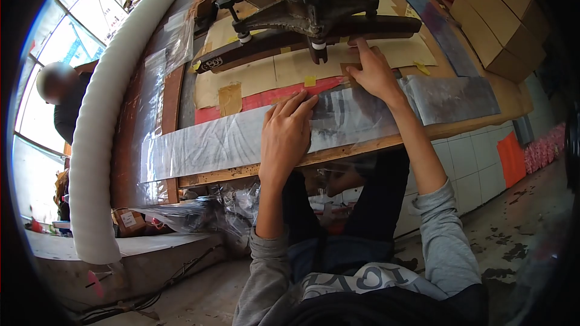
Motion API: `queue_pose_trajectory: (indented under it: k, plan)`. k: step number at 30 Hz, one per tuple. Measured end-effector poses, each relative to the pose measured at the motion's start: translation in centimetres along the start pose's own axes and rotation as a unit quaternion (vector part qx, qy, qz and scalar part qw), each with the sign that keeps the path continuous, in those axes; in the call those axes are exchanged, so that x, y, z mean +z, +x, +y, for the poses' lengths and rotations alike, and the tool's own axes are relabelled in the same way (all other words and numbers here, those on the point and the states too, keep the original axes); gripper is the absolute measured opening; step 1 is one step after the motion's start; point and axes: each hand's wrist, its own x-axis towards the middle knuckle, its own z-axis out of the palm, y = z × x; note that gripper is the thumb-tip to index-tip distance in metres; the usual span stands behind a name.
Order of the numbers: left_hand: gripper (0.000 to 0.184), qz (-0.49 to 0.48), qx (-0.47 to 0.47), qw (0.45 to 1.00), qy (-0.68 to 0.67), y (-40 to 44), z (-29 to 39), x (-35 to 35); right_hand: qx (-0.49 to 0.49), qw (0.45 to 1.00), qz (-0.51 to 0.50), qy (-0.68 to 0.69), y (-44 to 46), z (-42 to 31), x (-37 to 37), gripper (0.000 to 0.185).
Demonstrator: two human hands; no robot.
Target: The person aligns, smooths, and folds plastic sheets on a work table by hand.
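My left hand (pixel 287 130) lies on a long clear plastic film strip (pixel 211 139) along the table's front edge, fingers stretched forward and no grip visible. My right hand (pixel 374 75) is farther forward and to the right, thumb and index finger apart. Its index finger reaches close to the long dark metal bar (pixel 266 54) of a machine; whether it touches the bar I cannot tell. Beneath the bar lies a tan cardboard sheet (pixel 241 84) with bits of yellow and brown tape. A red strip (pixel 208 113) shows between the cardboard and the film.
Above the bar stands the machine's black frame (pixel 311 15) with screw knobs. A tall white foam roll (pixel 99 121) flanks the table on the left, with another person (pixel 66 102) beyond it. Cardboard boxes (pixel 495 18) stand at the right. Crumpled plastic (pixel 235 208) hangs below the front edge.
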Motion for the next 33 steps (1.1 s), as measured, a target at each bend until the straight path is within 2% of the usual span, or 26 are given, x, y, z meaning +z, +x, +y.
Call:
queue_pose_trajectory:
  k: [6,21,33]
  plan:
    - [0.029,0.009,0.005,1.0,-0.002,-0.1,-0.2,0.3,-0.008,0.999,-0.009,0.053,0.3,1.4,0.9,0.046]
    - [0.028,0.019,0.008,1.0,0.011,-0.3,-0.2,0.5,-0.011,0.999,-0.042,-0.005,0.1,0.4,0.4,0.041]
    - [0.029,0.023,0.002,1.0,0.016,-0.3,0.0,0.5,-0.036,0.999,-0.026,-0.028,-0.3,0.0,0.2,0.038]
